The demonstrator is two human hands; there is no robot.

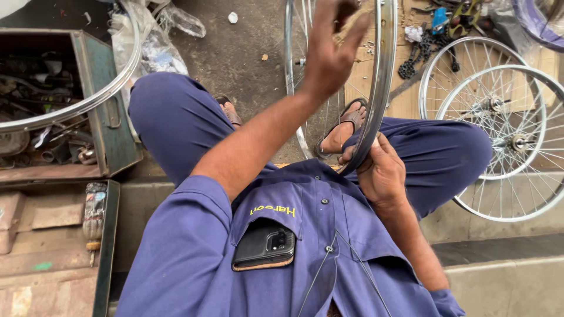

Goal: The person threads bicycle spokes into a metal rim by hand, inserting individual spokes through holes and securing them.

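Note:
A silver bicycle wheel rim stands upright between my knees, and thin spokes show on its left side. My right hand grips the rim's lower edge just above my lap. My left hand reaches up and across to the top of the wheel. Its fingers are curled near the rim and partly cut off by the frame edge, so what they hold is unclear. I sit cross-legged in blue work clothes and sandals.
An open green metal toolbox full of tools sits at left, with another bare rim lying across it. Two spoked wheels lean at right, near a black chain. Plastic bags lie behind. A phone is in my shirt pocket.

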